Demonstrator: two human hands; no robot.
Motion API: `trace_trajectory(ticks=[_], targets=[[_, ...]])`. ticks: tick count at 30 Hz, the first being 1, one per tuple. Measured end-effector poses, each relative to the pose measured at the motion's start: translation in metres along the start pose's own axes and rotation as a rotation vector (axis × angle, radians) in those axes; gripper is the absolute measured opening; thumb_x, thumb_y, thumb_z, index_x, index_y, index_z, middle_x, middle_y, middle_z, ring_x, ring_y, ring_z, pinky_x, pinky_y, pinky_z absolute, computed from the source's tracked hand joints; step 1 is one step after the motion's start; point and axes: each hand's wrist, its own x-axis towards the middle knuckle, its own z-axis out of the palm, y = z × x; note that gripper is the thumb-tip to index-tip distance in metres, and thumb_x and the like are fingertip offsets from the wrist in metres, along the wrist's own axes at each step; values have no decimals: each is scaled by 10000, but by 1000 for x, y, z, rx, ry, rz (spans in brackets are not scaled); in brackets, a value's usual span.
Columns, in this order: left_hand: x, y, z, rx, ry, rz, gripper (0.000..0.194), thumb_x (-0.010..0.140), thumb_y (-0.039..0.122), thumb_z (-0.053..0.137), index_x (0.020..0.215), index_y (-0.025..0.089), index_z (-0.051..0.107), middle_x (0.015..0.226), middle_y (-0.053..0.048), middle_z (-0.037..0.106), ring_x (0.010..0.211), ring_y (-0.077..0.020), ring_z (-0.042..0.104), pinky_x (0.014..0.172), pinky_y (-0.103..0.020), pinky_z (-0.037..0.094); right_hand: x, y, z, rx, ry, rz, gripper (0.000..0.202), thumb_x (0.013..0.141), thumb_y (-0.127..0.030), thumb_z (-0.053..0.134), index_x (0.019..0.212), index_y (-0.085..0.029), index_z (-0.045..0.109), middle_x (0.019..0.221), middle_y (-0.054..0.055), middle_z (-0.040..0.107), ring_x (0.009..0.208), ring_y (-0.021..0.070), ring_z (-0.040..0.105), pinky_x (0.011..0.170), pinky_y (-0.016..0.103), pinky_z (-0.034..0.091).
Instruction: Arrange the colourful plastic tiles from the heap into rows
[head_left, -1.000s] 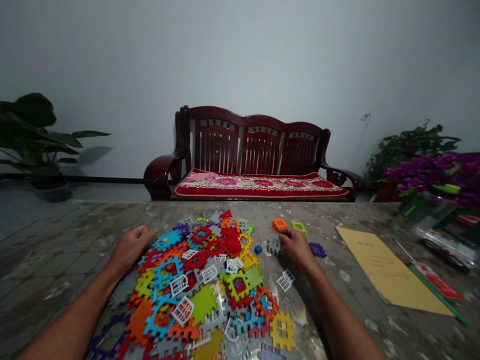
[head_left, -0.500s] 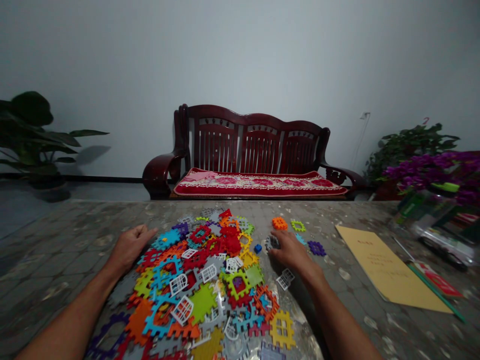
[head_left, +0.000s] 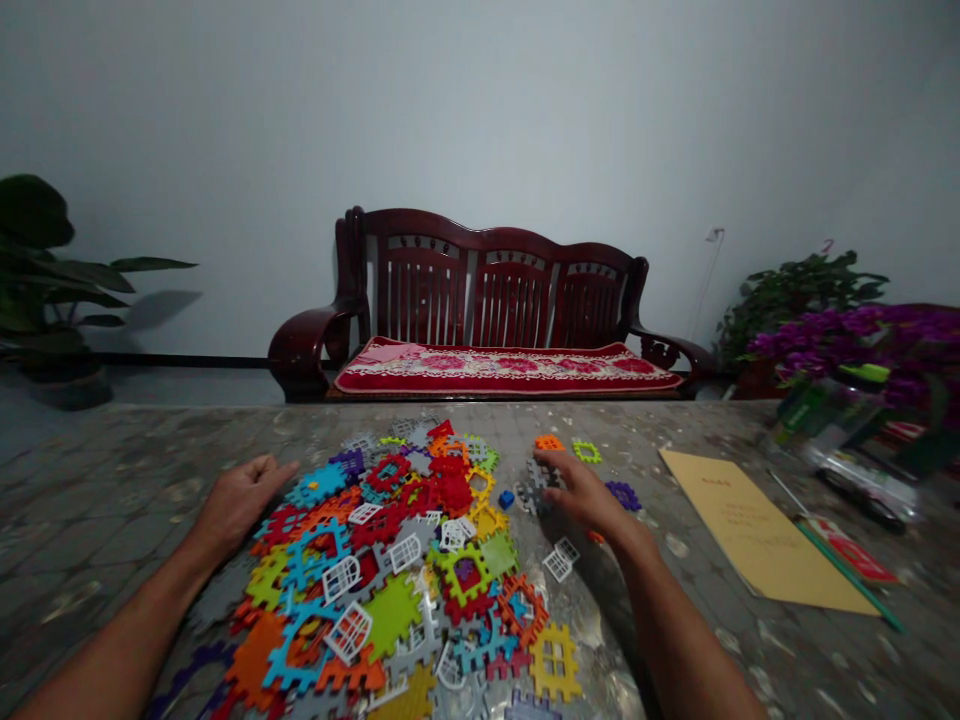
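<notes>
A mixed heap of flat, toothed plastic building pieces [head_left: 397,605] in several colours lies on the table in front of me. At its left edge rests my left hand [head_left: 238,500], fingers curled in and nothing visible in them. Right of the heap, my right hand [head_left: 581,490] has thumb and index finger apart over grey toothed pieces [head_left: 531,494], which it partly covers. A small blue block [head_left: 507,498] lies just left of those. Near this hand are an orange window piece [head_left: 549,442], a lime frame [head_left: 586,452], a purple frame [head_left: 623,495] and a white window [head_left: 561,560].
A tan paper folder [head_left: 761,530] lies on the right of the table [head_left: 675,650], with a green pencil [head_left: 847,570] beside it. Farther right stand a bottle [head_left: 855,400] and purple flowers [head_left: 847,340]. Behind the table is a wooden bench [head_left: 517,290].
My view has turned slightly, shifting the scene left. My right thumb and index finger have spread apart, and more grey shows between them. A bit of orange now shows by the right wrist.
</notes>
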Motion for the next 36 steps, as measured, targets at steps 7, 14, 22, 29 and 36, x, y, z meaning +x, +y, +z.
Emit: trace_trajectory(ticks=[7,14,22,29,36], targets=[[-1,3,0,24,4,-21,479,726,685,508,559,273,329,502,78,345,540,-143,364,574,-282,306,7,64,-34,39,280,238,681,715,-149,637,1395,-185,642,1371,121,700,1237,297,666,1086,490,505],[-1,5,-1,30,-4,-28,490,693,709,508,555,270,339,484,75,368,551,-143,370,563,-271,298,8,108,-73,-377,218,381,717,670,-16,561,1369,-131,670,1356,144,710,1261,275,662,1092,364,492],[1,0,0,50,-8,-26,502,694,731,506,564,274,344,485,78,378,540,-146,383,573,-277,301,15,114,-65,-490,144,382,748,631,48,543,1327,-169,706,1449,116,652,1359,265,584,1156,324,415],[3,-3,1,39,-7,-34,515,691,747,511,558,277,346,484,77,376,524,-148,378,565,-283,293,22,91,-43,-524,48,268,622,753,24,495,1283,-189,742,1375,91,704,1263,259,632,1070,317,460],[3,-3,2,35,-8,-26,505,691,738,503,553,280,342,487,75,369,520,-151,375,561,-285,295,17,79,-37,-550,37,289,554,805,-6,497,1248,-209,760,1295,69,748,1241,239,643,1049,281,449]])
